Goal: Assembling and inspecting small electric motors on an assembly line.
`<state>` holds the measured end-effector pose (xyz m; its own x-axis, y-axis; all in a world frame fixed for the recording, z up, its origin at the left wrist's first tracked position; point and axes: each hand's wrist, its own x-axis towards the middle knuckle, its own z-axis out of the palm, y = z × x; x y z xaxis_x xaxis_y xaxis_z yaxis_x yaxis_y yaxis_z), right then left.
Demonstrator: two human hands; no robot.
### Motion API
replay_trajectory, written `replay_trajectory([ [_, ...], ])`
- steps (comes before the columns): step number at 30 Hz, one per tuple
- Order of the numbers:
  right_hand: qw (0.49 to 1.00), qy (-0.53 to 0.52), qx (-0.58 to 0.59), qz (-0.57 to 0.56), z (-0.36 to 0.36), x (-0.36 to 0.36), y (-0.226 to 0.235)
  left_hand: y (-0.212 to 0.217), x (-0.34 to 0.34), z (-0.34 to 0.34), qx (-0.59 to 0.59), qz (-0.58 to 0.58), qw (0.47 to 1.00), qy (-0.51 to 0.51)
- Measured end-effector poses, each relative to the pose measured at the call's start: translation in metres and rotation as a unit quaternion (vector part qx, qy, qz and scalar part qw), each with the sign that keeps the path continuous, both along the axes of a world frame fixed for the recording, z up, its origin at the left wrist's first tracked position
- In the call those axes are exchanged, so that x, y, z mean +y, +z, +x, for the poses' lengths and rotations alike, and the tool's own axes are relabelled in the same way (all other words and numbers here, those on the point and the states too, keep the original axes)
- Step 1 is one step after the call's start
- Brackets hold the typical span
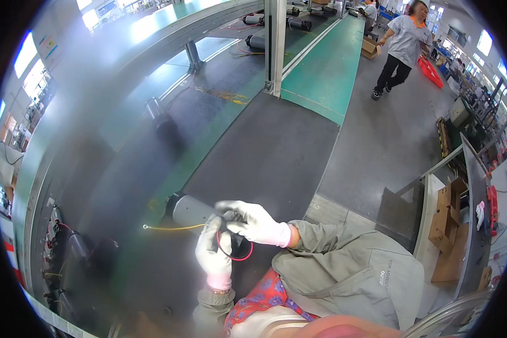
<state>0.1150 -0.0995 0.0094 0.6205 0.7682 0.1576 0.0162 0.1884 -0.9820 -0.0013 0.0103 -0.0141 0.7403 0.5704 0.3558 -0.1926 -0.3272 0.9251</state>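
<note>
The grey cylinder (191, 210) lies on the counter (259, 158), its long axis slanting from a far-left black cap (175, 201) to its near-right end, where both hands gather. The left hand (214, 253) is at that end's near side, fingers curled beside the yellow wire (174, 228) and looped red wire (247, 257); the right hand (257, 224) is to its right, fingers half bent. Whether either grips anything, one cannot tell.

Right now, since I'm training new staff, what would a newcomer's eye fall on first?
First, the white-gloved left hand and right hand, close together at the near end of a grey motor-like cylinder, low in the middle. Next, the red wire looping beside them and the yellow wire jutting left. Then, at upper right, a person in an orange-collared shirt.
</note>
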Motion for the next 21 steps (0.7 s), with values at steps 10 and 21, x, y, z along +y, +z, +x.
replay_trajectory([
  [10,0.972,0.168,-0.075,0.144,0.059,0.014,0.077,0.029,0.008,0.006,0.009,0.342,0.939,0.002],
  [21,0.961,0.229,0.155,0.029,0.029,0.014,-0.029,-0.006,0.0,0.013,-0.003,0.461,0.887,-0.002],
])
